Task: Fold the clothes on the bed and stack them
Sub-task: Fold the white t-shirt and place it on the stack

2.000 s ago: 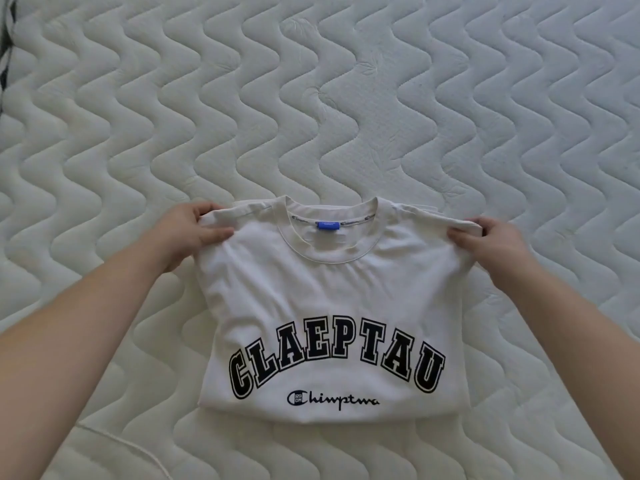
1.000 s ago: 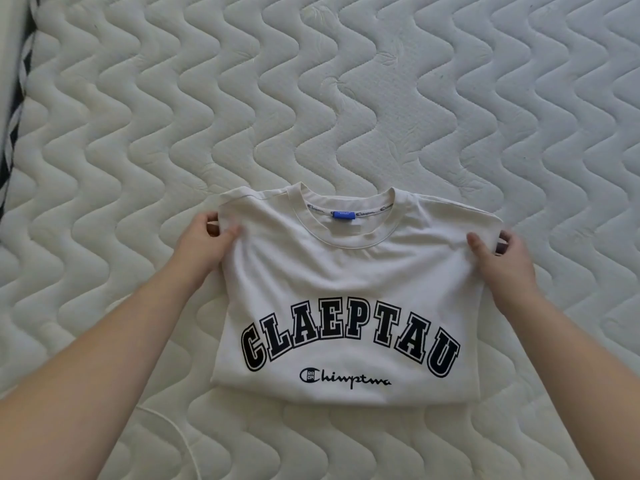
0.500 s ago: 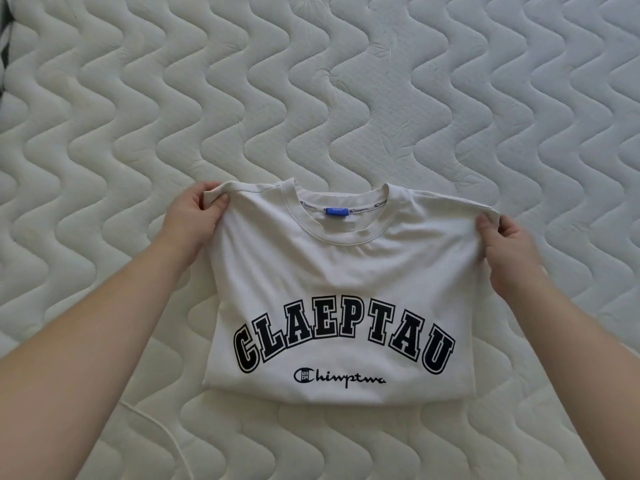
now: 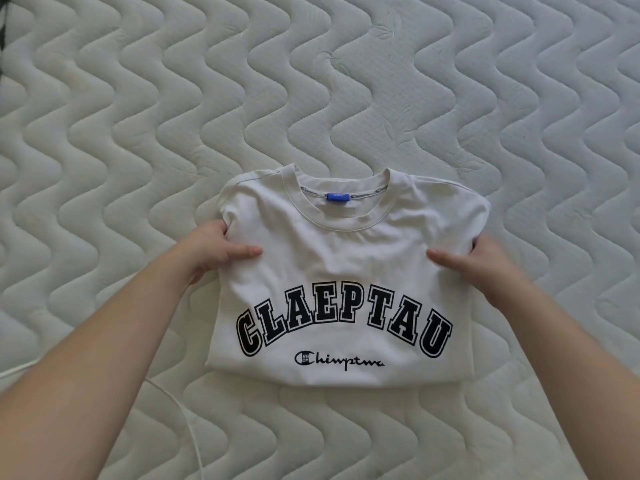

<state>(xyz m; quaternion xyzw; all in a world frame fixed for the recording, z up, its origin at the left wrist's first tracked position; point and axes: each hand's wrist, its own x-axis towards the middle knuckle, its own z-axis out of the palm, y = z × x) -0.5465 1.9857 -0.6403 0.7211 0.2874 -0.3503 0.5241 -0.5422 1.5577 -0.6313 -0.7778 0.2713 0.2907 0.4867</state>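
A white T-shirt [image 4: 346, 271] with black block letters and a blue neck tag lies folded into a rectangle on the quilted white mattress [image 4: 311, 81], collar pointing away from me. My left hand [image 4: 214, 249] grips the shirt's left edge about halfway down, thumb on top of the fabric and fingers tucked under it. On the opposite edge my right hand [image 4: 474, 263] holds the shirt the same way, thumb lying on top. The fabric bunches a little between the two thumbs.
A thin white cord [image 4: 183, 420] runs over the mattress near the bottom left, under my left forearm. A dark strip [image 4: 2, 29] shows at the far upper left edge. No other clothes are in view.
Both hands have slid down from the shoulder corners to the shirt's sides, thumbs now reaching further in over the chest. The shirt stays in place.
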